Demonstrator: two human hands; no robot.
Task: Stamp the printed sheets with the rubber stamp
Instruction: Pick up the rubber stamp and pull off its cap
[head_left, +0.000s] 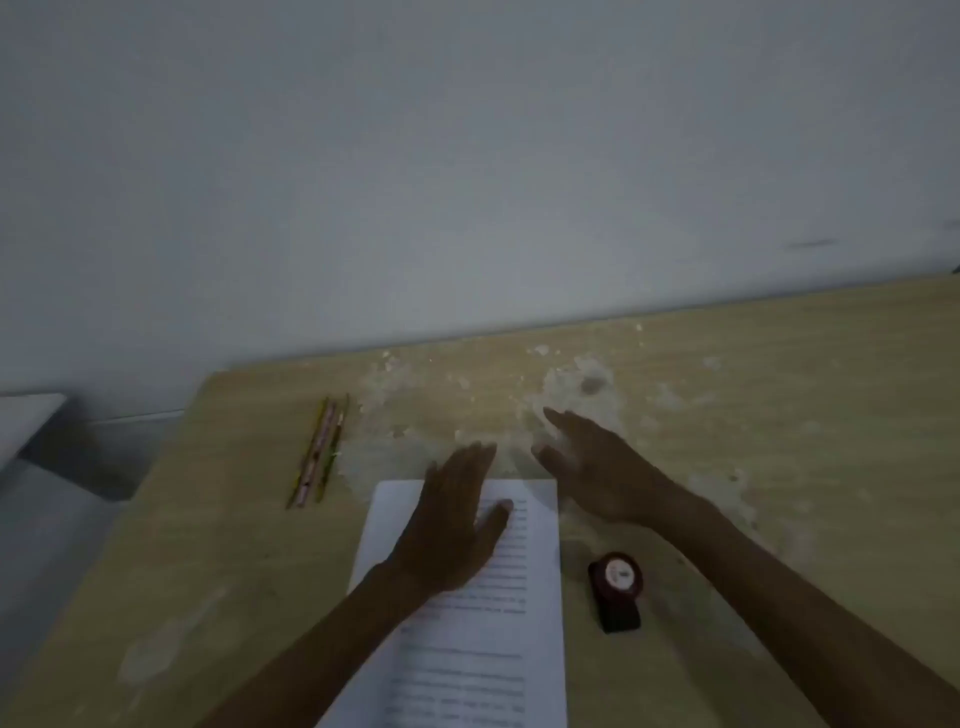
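Wooden desk (779, 395) carries the rubber stamp (615, 590) at five o'clock of the printed sheets (483, 639), nearer the empty, spread-fingered right hand (605, 475) than the flat, empty left hand (452, 525).

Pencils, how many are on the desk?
3 pencils, it seems, lying side by side at the desk's far left, left of the printed sheets. Blur makes the count uncertain.
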